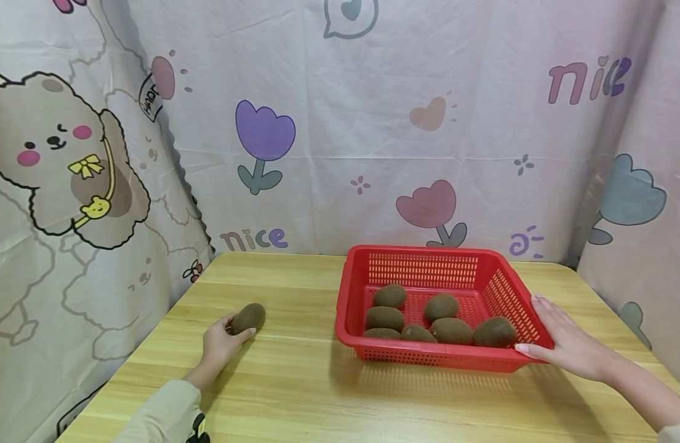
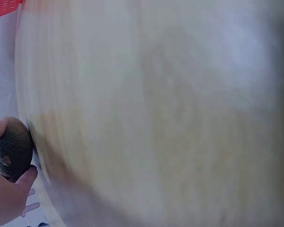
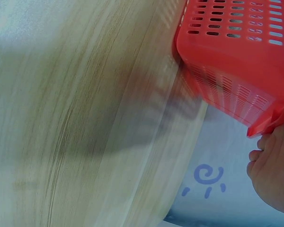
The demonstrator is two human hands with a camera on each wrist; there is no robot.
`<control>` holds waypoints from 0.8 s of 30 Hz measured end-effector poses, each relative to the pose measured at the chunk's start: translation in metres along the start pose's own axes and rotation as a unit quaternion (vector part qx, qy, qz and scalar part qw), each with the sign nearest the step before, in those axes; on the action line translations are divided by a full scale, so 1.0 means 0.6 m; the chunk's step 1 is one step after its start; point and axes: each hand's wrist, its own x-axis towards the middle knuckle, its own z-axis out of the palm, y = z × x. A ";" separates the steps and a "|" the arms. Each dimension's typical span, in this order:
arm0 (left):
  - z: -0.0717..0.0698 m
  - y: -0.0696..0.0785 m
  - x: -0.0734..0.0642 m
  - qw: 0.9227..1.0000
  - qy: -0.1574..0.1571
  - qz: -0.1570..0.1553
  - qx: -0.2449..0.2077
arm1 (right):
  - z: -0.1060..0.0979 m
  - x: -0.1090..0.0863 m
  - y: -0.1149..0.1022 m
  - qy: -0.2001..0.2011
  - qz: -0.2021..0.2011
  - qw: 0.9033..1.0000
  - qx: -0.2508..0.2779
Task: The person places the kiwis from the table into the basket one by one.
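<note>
At the left of the table, my left hand (image 1: 222,341) pinches a brown fuzzy kiwi (image 1: 250,318) between thumb and fingers. The left wrist view has the same kiwi (image 2: 13,146) at its left edge, with fingertips on two sides of it. To the right stands a red plastic basket (image 1: 428,347) with slotted walls. Several kiwis (image 1: 452,331) lie inside, mostly along its front and left. My right hand (image 1: 575,344) holds the basket's front right corner, thumb on the front rim and fingers along the right rim. Those fingers (image 3: 258,156) show beneath the rim in the right wrist view.
Everything stands on a light wood-grain table (image 1: 295,394). A printed cloth (image 1: 328,123) hangs behind the table and along both sides. The basket's back wall is near the table's far edge.
</note>
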 end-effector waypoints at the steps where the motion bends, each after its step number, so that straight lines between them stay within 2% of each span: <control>1: 0.000 0.000 0.001 1.000 0.003 0.001 -0.001 | 0.000 0.000 0.001 0.001 -0.002 1.000 0.000; 5: 0.001 0.002 0.004 1.000 0.005 0.006 -0.002 | -0.001 0.000 0.000 0.004 -0.004 1.000 0.001; 8: 0.001 0.006 0.004 1.000 -0.005 0.006 -0.006 | 0.000 0.000 0.000 0.003 -0.004 1.000 0.004; 24: 0.007 0.039 0.004 0.999 -0.021 0.009 -0.036 | -0.001 -0.001 0.002 0.005 -0.008 1.000 0.007</control>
